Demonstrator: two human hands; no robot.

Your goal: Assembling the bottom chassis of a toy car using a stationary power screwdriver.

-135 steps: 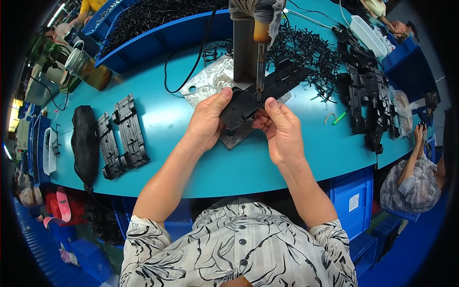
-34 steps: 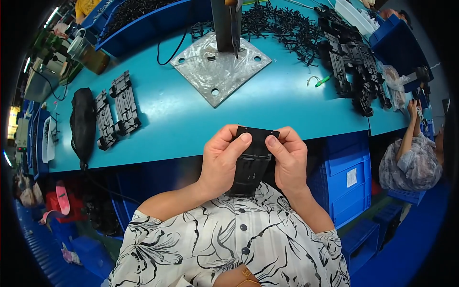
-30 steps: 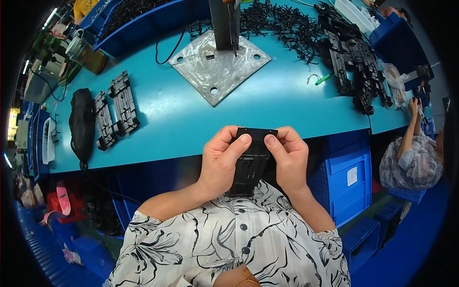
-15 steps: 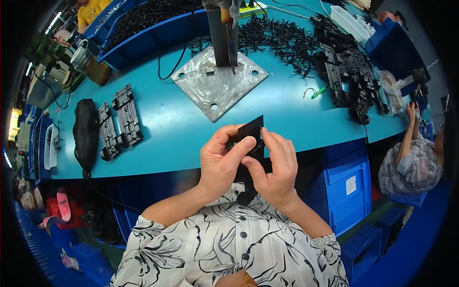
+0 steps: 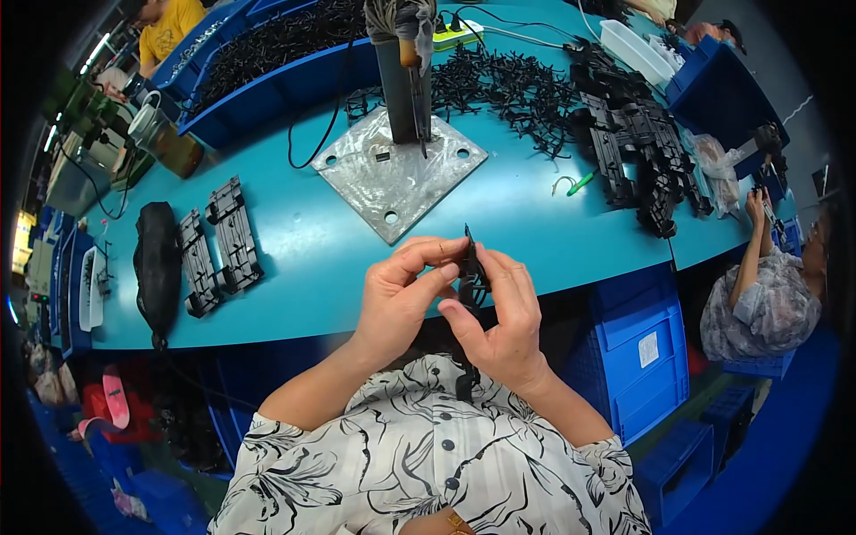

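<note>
Between my hands, just above the bench's near edge, is a black moulded plastic part (image 5: 470, 283), turned so that its narrow side shows. My left hand (image 5: 406, 290) grips it from the left with thumb and fingers. On the other side my right hand (image 5: 501, 314) has its fingers against the part, the thumb bent in low. My fingers hide much of the part. Two similar long black plastic frames (image 5: 234, 234) lie on the bench to the left, beside a black cloth pouch (image 5: 157, 272).
A metal stand on a square plate (image 5: 401, 174) rises from the teal bench (image 5: 312, 294). Behind it are a blue bin (image 5: 276, 102) of black pieces and a loose heap of black parts (image 5: 508, 94). More black frames (image 5: 624, 134) pile at right, near a seated co-worker (image 5: 758, 303).
The black part has been turned from its broad face to its narrow edge. Both hands have shifted slightly, still holding it, and the view has moved a little.
</note>
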